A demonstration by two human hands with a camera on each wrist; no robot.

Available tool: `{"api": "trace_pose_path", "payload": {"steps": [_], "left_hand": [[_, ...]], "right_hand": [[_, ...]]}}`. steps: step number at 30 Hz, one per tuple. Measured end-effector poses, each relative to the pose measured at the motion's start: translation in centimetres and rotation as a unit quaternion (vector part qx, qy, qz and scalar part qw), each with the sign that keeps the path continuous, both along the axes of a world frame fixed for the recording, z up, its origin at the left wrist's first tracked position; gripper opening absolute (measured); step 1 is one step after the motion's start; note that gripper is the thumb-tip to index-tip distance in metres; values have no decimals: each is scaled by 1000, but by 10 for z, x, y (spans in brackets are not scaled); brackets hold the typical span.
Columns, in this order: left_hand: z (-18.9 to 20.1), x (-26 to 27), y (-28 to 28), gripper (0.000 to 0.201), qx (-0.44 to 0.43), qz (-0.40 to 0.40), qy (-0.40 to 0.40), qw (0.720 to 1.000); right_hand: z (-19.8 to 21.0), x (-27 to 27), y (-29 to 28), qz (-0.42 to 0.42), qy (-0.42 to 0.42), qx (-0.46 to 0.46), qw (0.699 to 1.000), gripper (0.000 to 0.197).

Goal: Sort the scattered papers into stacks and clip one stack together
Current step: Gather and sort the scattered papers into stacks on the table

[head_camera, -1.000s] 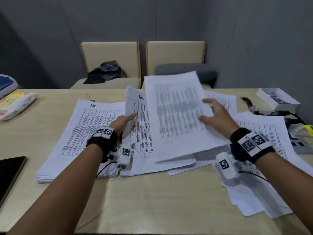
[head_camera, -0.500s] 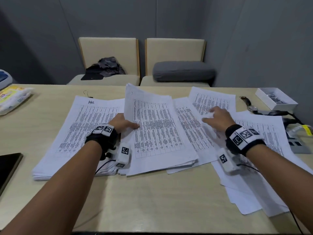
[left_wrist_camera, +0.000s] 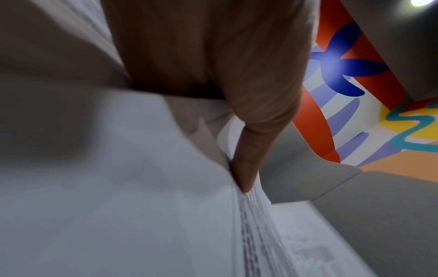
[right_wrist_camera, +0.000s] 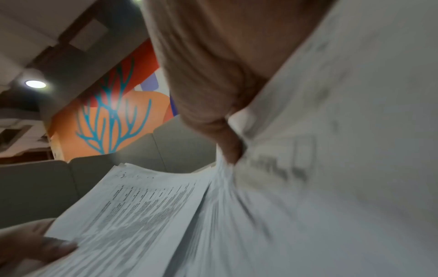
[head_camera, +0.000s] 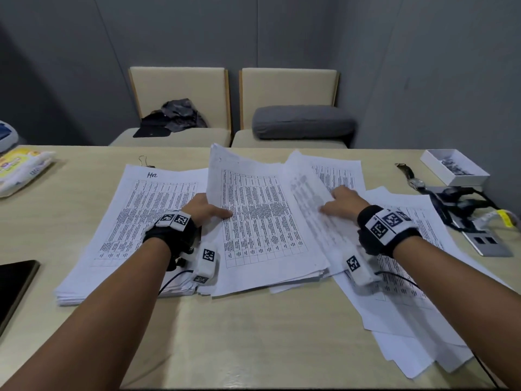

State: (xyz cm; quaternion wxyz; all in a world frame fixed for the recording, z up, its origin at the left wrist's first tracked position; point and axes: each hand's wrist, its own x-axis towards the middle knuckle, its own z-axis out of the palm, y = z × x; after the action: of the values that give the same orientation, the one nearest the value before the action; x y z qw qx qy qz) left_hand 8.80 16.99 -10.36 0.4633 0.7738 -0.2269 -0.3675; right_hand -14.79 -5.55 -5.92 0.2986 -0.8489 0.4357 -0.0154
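Observation:
Printed table sheets cover the table. A tidy left stack point(head_camera: 146, 215) is marked by hand at its top. My left hand point(head_camera: 210, 211) pinches the raised left edge of the middle stack point(head_camera: 259, 221), thumb on top; the left wrist view shows that thumb point(left_wrist_camera: 244, 168) against the sheet edges. My right hand point(head_camera: 341, 203) pinches a blurred, lifted sheet point(head_camera: 307, 198) between the middle stack and the loose right pile point(head_camera: 408, 306). The right wrist view shows its thumb point(right_wrist_camera: 229, 148) on that sheet point(right_wrist_camera: 331, 131). A black binder clip point(head_camera: 145, 160) lies behind the left stack.
A white box of clips point(head_camera: 454, 170), a wristwatch point(head_camera: 410, 176), black cables and a power strip point(head_camera: 485, 241) sit at the right. A wipes pack point(head_camera: 22, 170) and a dark tablet point(head_camera: 14, 289) lie at the left. Two chairs stand beyond the table.
The sheet held up a second ago now lies on the middle stack. My right hand went back to the right and lifts another sheet. My left hand kept its place at the stack's left edge.

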Motion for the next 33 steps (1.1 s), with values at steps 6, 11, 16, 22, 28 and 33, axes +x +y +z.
{"api": "trace_pose_path", "payload": {"steps": [6,11,16,22,28,33], "left_hand": [[5,-4,0,58,-2,-10,-17,1000],[14,-12,0,47,-12,5,-22,1000],[15,-11,2,34,-14,7,-27,1000],[18,-15,-1,34,-14,16,1,1000],[41,-42,-10,40,-72,38,60,995],[20,-39,-37,76,10,-33,8,999]], "right_hand": [[53,-8,-11,-139,-300,-207,921,28],[63,-11,-5,-131,-391,-195,890,31],[53,-17,-5,-202,-493,-224,816,48],[47,-26,0,-192,-490,-145,838,42],[6,-24,21,10,-210,22,977,59],[-19,-25,30,151,-69,76,983,80]]}}
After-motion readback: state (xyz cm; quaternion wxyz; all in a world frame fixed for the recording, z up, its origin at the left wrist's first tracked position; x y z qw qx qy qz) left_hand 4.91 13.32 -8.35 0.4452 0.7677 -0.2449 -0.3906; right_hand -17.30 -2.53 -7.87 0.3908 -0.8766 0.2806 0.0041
